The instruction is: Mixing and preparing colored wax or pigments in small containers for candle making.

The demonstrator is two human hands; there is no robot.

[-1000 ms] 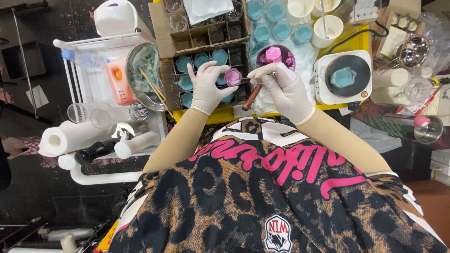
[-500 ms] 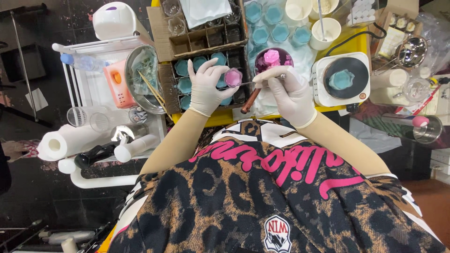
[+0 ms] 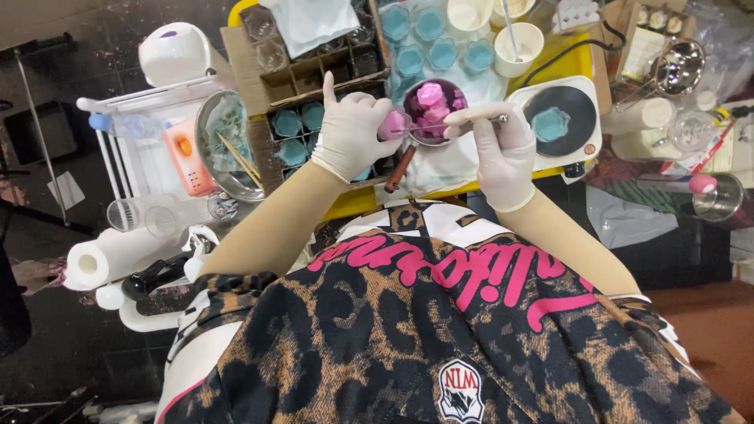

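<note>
While the left hand (image 3: 351, 137) keeps its fingers clamped on a small pink piece (image 3: 390, 126) just left of the dark bowl (image 3: 434, 104) at top centre, the right hand (image 3: 496, 140), pinching a thin metal tool (image 3: 455, 123), has brought its tip onto that piece.

From my view, both hands wear thin, whitish disposable gloves: the left hand (image 3: 351, 135) and the right hand (image 3: 503, 153), each cuff ending at the wrist. Below them I see a leopard-print top in brown and black, with large pink script lettering and a small round badge.
</note>
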